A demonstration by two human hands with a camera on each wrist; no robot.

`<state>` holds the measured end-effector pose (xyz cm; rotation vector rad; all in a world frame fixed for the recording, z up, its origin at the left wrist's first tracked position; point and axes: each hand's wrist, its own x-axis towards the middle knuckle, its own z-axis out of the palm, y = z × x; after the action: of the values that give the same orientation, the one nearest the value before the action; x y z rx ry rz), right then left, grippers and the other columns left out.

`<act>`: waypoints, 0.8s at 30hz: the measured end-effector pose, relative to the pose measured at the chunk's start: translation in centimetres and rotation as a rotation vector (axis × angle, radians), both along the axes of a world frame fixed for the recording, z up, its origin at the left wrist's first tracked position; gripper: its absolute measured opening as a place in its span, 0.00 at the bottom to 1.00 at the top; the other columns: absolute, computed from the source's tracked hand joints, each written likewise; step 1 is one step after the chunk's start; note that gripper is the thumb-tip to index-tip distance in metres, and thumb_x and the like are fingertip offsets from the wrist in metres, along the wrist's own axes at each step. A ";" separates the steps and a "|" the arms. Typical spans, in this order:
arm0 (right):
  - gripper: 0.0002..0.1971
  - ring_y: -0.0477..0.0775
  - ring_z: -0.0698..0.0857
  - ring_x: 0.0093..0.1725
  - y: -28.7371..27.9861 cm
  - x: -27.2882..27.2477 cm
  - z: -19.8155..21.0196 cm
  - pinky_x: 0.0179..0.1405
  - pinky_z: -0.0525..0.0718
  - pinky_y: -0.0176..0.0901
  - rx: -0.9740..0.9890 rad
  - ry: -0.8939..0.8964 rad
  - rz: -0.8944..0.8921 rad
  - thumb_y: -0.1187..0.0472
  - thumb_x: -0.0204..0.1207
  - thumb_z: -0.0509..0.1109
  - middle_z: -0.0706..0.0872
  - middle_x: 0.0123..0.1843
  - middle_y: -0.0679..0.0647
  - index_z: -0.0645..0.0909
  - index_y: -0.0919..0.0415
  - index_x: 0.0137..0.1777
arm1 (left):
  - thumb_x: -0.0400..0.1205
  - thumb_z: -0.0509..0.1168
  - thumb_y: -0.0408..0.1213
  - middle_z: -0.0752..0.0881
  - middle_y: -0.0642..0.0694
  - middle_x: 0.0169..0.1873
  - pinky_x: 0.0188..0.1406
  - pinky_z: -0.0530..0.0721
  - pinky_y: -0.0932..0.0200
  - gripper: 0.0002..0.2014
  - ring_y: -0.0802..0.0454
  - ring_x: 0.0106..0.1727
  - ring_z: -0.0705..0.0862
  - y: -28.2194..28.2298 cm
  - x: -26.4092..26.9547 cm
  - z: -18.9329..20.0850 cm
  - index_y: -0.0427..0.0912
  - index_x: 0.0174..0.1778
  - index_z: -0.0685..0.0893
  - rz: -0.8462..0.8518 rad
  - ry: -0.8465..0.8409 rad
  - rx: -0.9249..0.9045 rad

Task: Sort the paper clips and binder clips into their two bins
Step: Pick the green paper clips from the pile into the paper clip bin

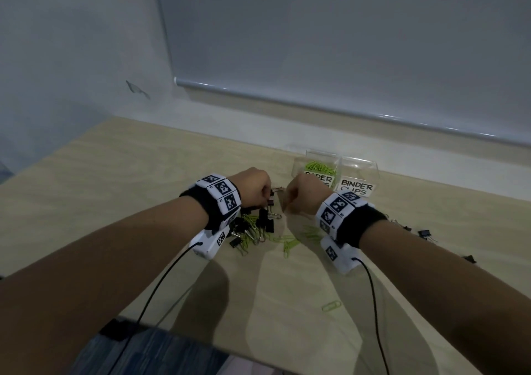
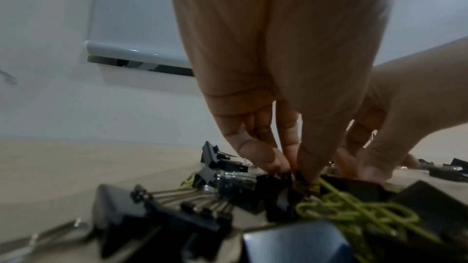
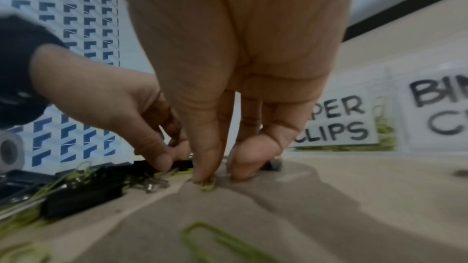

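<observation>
Left hand (image 1: 253,188) down on the tangled pile of black binder clips (image 1: 265,221) and green paper clips (image 1: 290,242) on the wooden table (image 1: 115,188), fingertips (image 2: 307,176) curled and pinched onto one black clip in the heap. Right hand (image 1: 304,195) just beside it, thumb and finger closed on a single green paper clip (image 3: 209,184) lying flat on the table. Behind the hands, two clear bins side by side and touching: PAPER CLIPS bin (image 1: 314,163) part filled with green clips, BINDER CLIPS bin (image 1: 359,173) to its right.
</observation>
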<state>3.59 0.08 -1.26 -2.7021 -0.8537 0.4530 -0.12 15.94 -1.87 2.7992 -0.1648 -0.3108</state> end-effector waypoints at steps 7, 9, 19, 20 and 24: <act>0.02 0.45 0.87 0.38 -5.2 -0.8 0.0 0.38 0.84 0.32 -0.054 0.029 -0.014 0.66 0.67 0.76 0.90 0.37 0.52 0.89 0.60 0.38 | 0.77 0.65 0.30 0.90 0.39 0.40 0.45 0.85 0.52 0.08 0.42 0.44 0.88 0.0 0.1 0.2 0.31 0.43 0.89 0.017 -0.014 0.025; 0.03 0.44 0.87 0.39 -6.0 -1.0 0.3 0.43 0.85 0.35 -0.079 0.046 0.005 0.65 0.66 0.78 0.91 0.37 0.49 0.89 0.57 0.37 | 0.76 0.62 0.30 0.88 0.37 0.35 0.45 0.86 0.48 0.09 0.38 0.42 0.88 -0.3 0.4 0.3 0.31 0.38 0.87 0.010 -0.040 0.036; 0.07 0.47 0.83 0.39 -1.1 -1.1 1.4 0.42 0.78 0.37 0.057 -0.077 0.101 0.65 0.71 0.75 0.89 0.41 0.52 0.91 0.58 0.47 | 0.76 0.70 0.28 0.86 0.42 0.49 0.40 0.74 0.59 0.17 0.50 0.42 0.79 -0.5 1.0 1.0 0.42 0.61 0.86 -0.141 0.041 0.075; 0.07 0.48 0.84 0.40 -0.7 -1.3 1.4 0.43 0.81 0.39 0.040 -0.062 0.124 0.65 0.70 0.75 0.91 0.43 0.52 0.91 0.56 0.46 | 0.76 0.72 0.29 0.86 0.41 0.46 0.39 0.74 0.59 0.15 0.48 0.41 0.79 -0.7 1.0 1.1 0.41 0.58 0.87 -0.148 0.040 0.100; 0.09 0.54 0.88 0.42 -0.3 -2.6 0.8 0.47 0.88 0.48 -0.020 -0.039 0.242 0.63 0.66 0.75 0.91 0.45 0.54 0.92 0.53 0.44 | 0.74 0.73 0.34 0.85 0.42 0.41 0.38 0.73 0.59 0.09 0.45 0.41 0.82 -0.5 0.9 0.6 0.39 0.49 0.88 -0.152 -0.009 0.105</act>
<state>0.95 -0.20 -0.41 -2.6435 -1.2003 0.4625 0.83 15.47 -1.29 2.8986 -0.3749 -0.3524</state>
